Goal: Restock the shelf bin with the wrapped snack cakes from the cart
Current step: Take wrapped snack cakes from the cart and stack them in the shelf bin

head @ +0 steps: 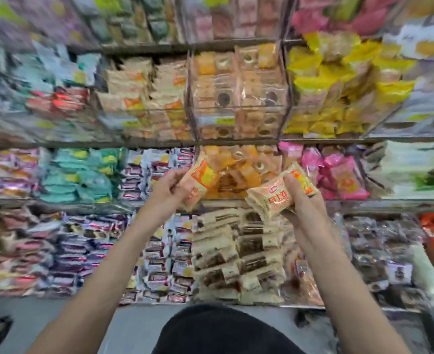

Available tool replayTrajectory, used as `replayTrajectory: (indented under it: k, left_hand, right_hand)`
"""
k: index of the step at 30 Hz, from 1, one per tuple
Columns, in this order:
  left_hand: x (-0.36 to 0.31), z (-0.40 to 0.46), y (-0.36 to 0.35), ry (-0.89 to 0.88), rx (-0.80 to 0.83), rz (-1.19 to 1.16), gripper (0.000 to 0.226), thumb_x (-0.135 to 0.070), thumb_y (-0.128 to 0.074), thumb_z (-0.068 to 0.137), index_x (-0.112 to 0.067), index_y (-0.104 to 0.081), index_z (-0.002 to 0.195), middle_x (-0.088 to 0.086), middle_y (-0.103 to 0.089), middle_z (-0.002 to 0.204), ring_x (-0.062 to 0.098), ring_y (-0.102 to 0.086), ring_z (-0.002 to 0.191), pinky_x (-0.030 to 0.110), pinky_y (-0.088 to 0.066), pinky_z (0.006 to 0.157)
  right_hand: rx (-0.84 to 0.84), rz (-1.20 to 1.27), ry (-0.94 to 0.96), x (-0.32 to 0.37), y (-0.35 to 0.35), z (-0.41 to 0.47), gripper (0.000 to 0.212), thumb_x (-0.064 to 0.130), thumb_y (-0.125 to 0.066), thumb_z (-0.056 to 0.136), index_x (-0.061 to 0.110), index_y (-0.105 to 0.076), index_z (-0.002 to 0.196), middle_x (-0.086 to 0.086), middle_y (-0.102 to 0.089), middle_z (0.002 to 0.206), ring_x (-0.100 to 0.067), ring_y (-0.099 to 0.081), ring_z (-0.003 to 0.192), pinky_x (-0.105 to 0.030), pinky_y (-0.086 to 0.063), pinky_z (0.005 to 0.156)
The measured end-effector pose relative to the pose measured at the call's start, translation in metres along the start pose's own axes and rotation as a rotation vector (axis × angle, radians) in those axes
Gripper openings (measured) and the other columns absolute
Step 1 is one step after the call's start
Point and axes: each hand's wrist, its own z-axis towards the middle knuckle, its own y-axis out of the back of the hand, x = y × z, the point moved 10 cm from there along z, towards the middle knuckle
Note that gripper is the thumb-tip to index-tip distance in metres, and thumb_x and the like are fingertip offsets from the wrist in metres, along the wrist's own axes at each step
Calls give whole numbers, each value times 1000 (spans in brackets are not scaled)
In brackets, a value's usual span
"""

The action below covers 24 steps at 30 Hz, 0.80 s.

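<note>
My left hand (168,190) grips one wrapped snack cake (200,181), a cream packet with an orange and yellow label, held tilted. My right hand (304,200) holds a small stack of the same wrapped snack cakes (274,198), red print facing me. Both hands are raised in front of the middle shelf row, just before a clear bin (236,185) of orange-wrapped cakes. A matching bin of cream and orange packets (144,98) sits one row higher, to the left. The cart is out of view.
Clear plastic bins fill the shelves: yellow packets (338,85) upper right, pink ones (338,175) right, teal ones (83,175) left, brown sandwich cakes (236,254) below my hands. A grey floor strip (134,318) runs under the lowest shelf. The view is blurred.
</note>
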Motion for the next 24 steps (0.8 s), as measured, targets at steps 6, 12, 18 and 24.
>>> replayTrajectory:
  k: [6,12,18,24]
  left_hand:
    - [-52,92,134,-221,-296,221,22,-7,-53,90,-22,-55,106,-10,-60,89,-6,-55,71,8,-42,63]
    - [-96,179,196,-351,-315,395,22,-16,-51,93,-12,-58,113,11,-65,101,23,-62,89,35,-49,75]
    - [-124,266,157,-368,-229,563,35,-15,-49,90,-21,-53,125,12,-56,122,24,-55,105,31,-46,86]
    - [-118,307,134,-359,-286,783,28,-11,-49,87,-17,-52,114,11,-66,104,35,-59,99,40,-42,83]
  right_hand:
    - [23,-23,53,1,-103,35,28,29,-68,85,13,-63,107,-2,-73,95,-19,-67,91,-41,-54,81]
    - [36,-55,0,-13,-162,56,52,37,-70,82,9,-55,122,-6,-71,105,-15,-68,92,-33,-53,74]
    - [-8,-78,-3,-17,-171,60,48,37,-69,83,13,-54,121,-3,-72,99,-14,-70,89,-31,-54,74]
    - [-34,-67,4,-20,-167,55,50,35,-68,84,14,-52,126,-9,-70,107,-14,-70,87,-21,-54,59]
